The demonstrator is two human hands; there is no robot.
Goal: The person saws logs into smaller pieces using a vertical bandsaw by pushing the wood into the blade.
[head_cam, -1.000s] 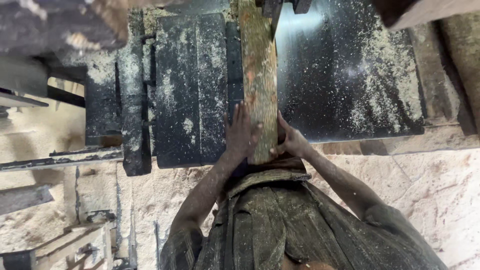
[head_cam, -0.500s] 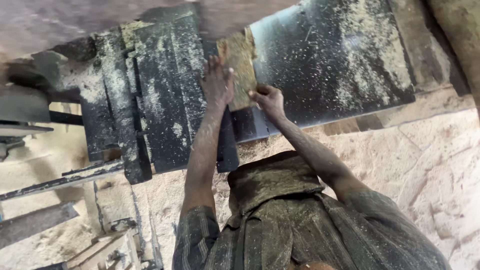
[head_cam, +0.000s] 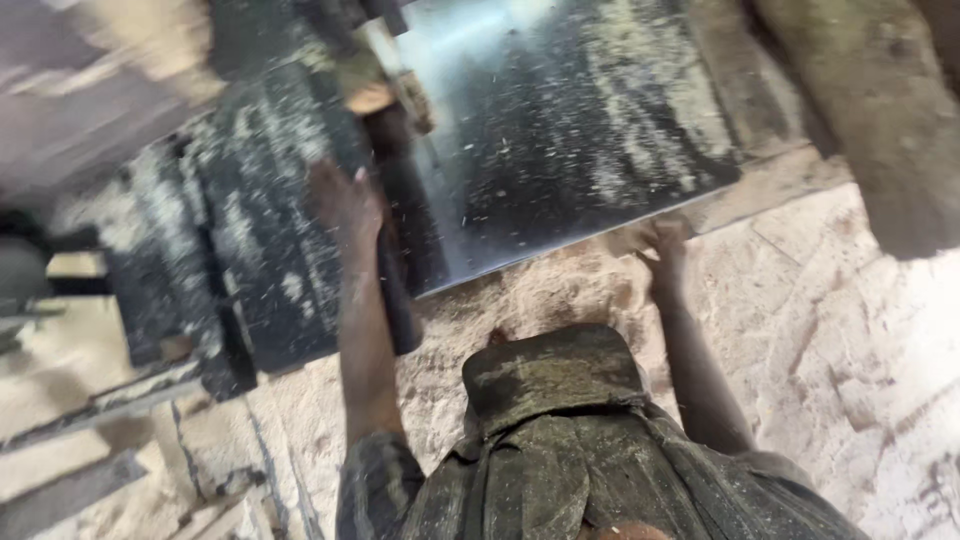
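Observation:
My left hand (head_cam: 345,205) lies flat on the dark, sawdust-strewn metal table (head_cam: 560,150), fingers stretched forward. It sits just behind the end of a rough wooden plank (head_cam: 383,92), which lies far up the table beside a dark bar (head_cam: 398,290). The hand and the plank look apart, though blur hides the gap. My right hand (head_cam: 663,243) is off the plank and rests at the table's near edge with its fingers spread, holding nothing. Both sleeves and my dusty green shirt fill the bottom of the view.
A thick log or beam (head_cam: 880,120) slants down the upper right. Pale sawdust covers the ground (head_cam: 830,360) below the table. Wooden slats and metal rails (head_cam: 90,420) lie at the lower left. The picture is motion-blurred.
The plank has slid forward across the table, away from me. My right hand let go of it and dropped back to the table's near edge. My left hand followed it forward.

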